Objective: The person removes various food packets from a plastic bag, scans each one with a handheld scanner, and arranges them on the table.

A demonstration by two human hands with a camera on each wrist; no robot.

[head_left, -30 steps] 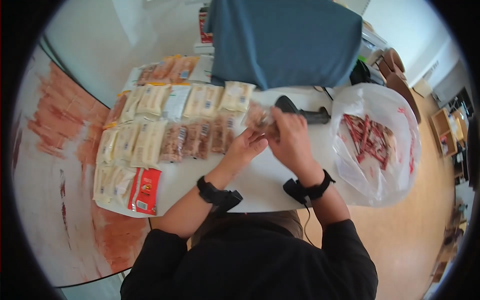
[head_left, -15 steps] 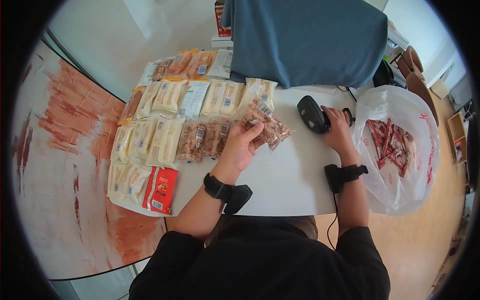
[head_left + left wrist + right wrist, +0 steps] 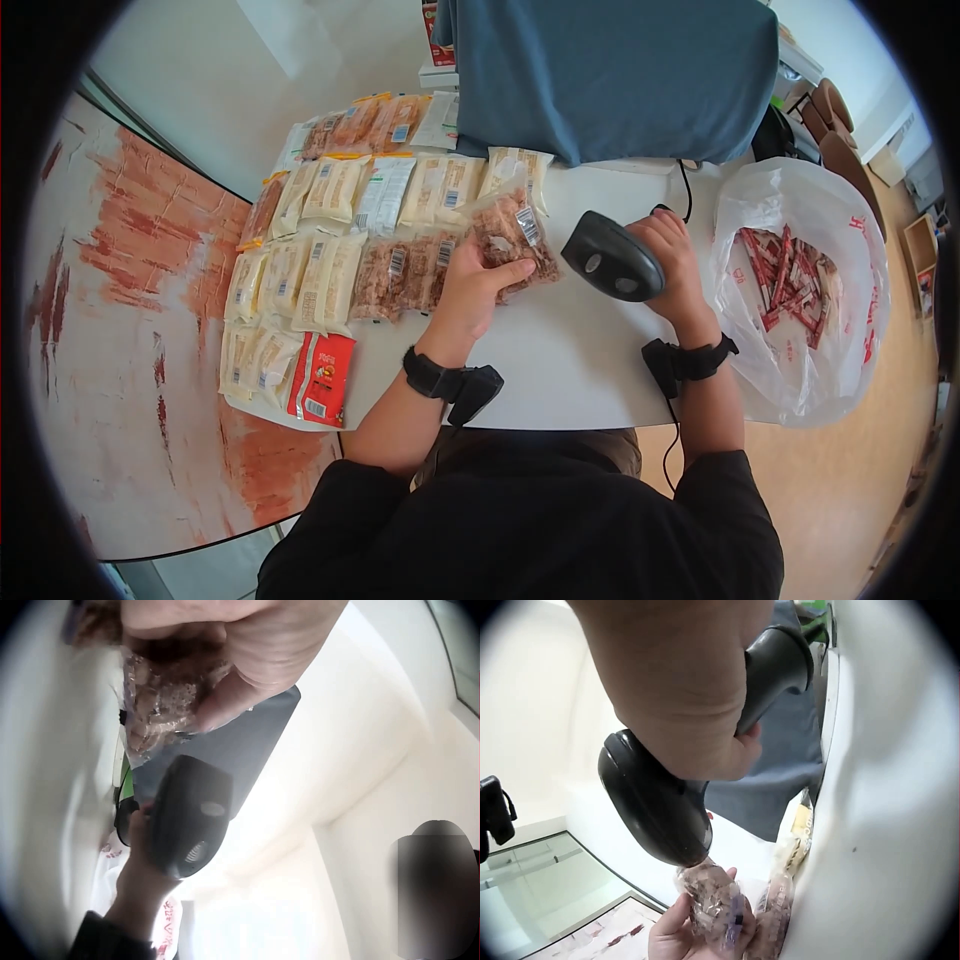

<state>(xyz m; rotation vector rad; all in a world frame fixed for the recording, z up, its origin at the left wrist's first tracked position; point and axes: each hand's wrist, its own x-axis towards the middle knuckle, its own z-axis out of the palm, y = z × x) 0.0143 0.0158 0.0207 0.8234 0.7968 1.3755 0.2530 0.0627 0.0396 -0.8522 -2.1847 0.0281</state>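
My left hand (image 3: 472,292) grips a clear packet of brown crumbly pieces (image 3: 503,235) by its lower side, thumb across the front. A white barcode label shows on the packet's upper right. My right hand (image 3: 676,265) is wrapped around the handle of a black barcode scanner (image 3: 612,258), whose rounded head points left toward the packet. In the right wrist view, the scanner's head (image 3: 664,814) overlaps the top of the packet (image 3: 712,904). The left wrist view has the packet (image 3: 169,701) between thumb and fingers, and the scanner (image 3: 191,817) facing it.
Rows of packets with cream and brown contents (image 3: 330,275) cover the left of the white table (image 3: 560,385), a red packet (image 3: 322,378) at their front. A white plastic bag (image 3: 800,385) on the right holds red-wrapped sticks. Blue-grey cloth (image 3: 620,80) drapes something behind.
My right hand left the packet, took hold of the scanner's handle and lifted it, swinging its head leftward. My left hand kept the packet and turned it, bringing it slightly left.
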